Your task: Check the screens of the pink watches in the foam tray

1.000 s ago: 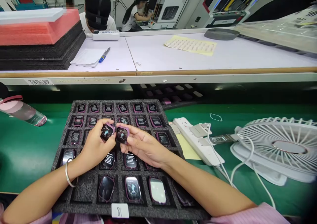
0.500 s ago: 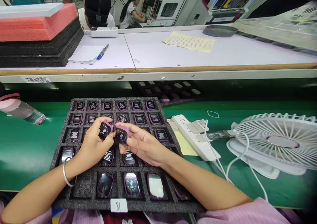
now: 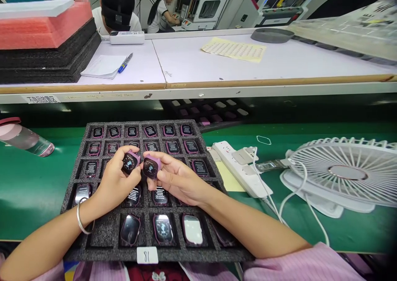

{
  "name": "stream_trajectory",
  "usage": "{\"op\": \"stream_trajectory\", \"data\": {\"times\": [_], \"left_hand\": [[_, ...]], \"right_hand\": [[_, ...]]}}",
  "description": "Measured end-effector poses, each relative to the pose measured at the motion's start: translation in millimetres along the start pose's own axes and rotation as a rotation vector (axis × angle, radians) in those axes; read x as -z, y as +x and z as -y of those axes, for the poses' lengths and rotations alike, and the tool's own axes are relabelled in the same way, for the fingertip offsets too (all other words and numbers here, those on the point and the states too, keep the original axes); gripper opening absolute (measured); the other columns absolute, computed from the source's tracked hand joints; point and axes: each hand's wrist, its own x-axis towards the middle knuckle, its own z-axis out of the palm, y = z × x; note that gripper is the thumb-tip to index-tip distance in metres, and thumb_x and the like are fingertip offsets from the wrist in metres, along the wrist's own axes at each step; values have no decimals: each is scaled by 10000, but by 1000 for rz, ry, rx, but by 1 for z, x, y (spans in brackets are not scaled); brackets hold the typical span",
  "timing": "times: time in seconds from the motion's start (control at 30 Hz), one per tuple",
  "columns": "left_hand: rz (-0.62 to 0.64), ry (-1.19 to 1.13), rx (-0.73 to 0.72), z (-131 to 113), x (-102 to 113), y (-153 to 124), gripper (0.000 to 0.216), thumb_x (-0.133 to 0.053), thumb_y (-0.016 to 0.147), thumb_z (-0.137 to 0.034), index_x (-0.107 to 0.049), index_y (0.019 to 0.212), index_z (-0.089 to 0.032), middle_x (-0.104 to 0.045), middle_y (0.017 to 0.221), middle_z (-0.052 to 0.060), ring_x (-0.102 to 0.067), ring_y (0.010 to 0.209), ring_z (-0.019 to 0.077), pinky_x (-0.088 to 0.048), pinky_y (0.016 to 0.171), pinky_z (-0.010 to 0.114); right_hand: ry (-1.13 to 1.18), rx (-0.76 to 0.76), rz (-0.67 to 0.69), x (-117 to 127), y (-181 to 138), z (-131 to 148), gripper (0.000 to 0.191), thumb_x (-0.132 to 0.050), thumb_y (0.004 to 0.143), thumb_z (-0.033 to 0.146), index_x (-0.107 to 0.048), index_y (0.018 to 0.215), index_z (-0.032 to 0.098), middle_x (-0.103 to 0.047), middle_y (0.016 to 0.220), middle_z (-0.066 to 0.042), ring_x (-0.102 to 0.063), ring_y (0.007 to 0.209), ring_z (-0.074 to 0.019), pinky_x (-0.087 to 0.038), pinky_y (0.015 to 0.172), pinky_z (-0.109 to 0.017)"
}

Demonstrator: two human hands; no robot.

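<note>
A black foam tray [image 3: 107, 231] lies on the green bench before me, its pockets filled with several purple smartwatch bodies, some with lit screens. My left hand [image 3: 116, 181] is closed round one purple watch body [image 3: 129, 162], screen facing me. My right hand [image 3: 176, 179] pinches a second purple watch body [image 3: 151, 167] right beside the first, the two almost touching above the tray's middle. A silver bangle [image 3: 81, 221] circles my left wrist. A white tag marked 81 [image 3: 147, 255] sticks to the tray's near edge.
A white power strip [image 3: 240, 169] with plugs and cables lies right of the tray, beside a white fan [image 3: 344, 175] lying flat. A pink-capped bottle [image 3: 23, 138] rests at the left. Foam sheets [image 3: 46, 45], a notepad and a pen sit on the raised shelf. Other people work beyond.
Both hands keep the two watches side by side. The view has tilted slightly, so everything sits a little lower-left; the hands themselves barely moved.
</note>
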Motion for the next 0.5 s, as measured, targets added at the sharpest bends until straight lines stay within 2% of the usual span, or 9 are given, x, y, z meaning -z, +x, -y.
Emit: {"op": "stream_trajectory", "data": {"times": [0.13,0.33,0.5], "left_hand": [[-14,25,-30,1,0,1,304,-591,809,-247,-588,1108,-194,-694,1007,24,-661,896,154,-508,834,282],[3,-10,-24,2,-1,0,329,-576,810,-218,-580,1138,-196,-687,953,9,-651,810,142,-517,754,266],[1,4,-49,4,-1,-1,311,-583,816,-206,-586,1127,-201,-697,1014,25,-668,895,156,-522,815,281]], "right_hand": [[-12,2,13,0,0,0,523,-844,867,330,-586,1310,228,-706,963,-9,-698,793,-128,-514,764,-265],[-9,11,11,0,0,1,515,-838,873,331,-587,1310,227,-704,945,-2,-701,789,-124,-516,761,-256],[-15,11,9,0,-1,1,515,-838,874,331,-590,1312,225,-707,953,-6,-699,787,-122,-523,765,-258]]}}
